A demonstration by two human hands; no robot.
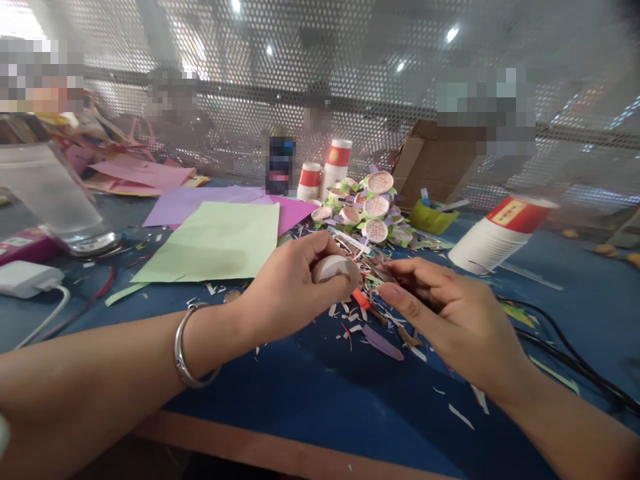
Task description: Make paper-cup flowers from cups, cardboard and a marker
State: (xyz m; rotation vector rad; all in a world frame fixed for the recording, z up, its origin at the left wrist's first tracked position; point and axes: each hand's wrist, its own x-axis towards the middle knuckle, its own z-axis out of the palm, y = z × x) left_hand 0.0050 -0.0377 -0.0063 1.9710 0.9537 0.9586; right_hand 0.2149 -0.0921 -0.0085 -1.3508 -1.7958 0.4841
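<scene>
The left hand [295, 277] is closed around a rounded white paper piece [333, 268], apparently cut from a cup, at the centre of the frame. The right hand [450, 313], just right of centre and apart from the left, seems curled round a pair of scissors [382, 269], though blur hides the exact grip. Judging by the layout, the work is well along: above the hands sits a cluster of paper-cup flowers [376, 207], their round faces marked with red lines, with green and purple paper around them. The piece in the left hand is plain where it shows, so it looks unfinished. Much material remains: a tilted cup stack [500, 233] at the right, upright paper cups [337, 163] at upper centre, and a light-green sheet [215, 243] left of centre. Paper scraps [383, 342] litter the tabletop [320, 393] between and below the hands
</scene>
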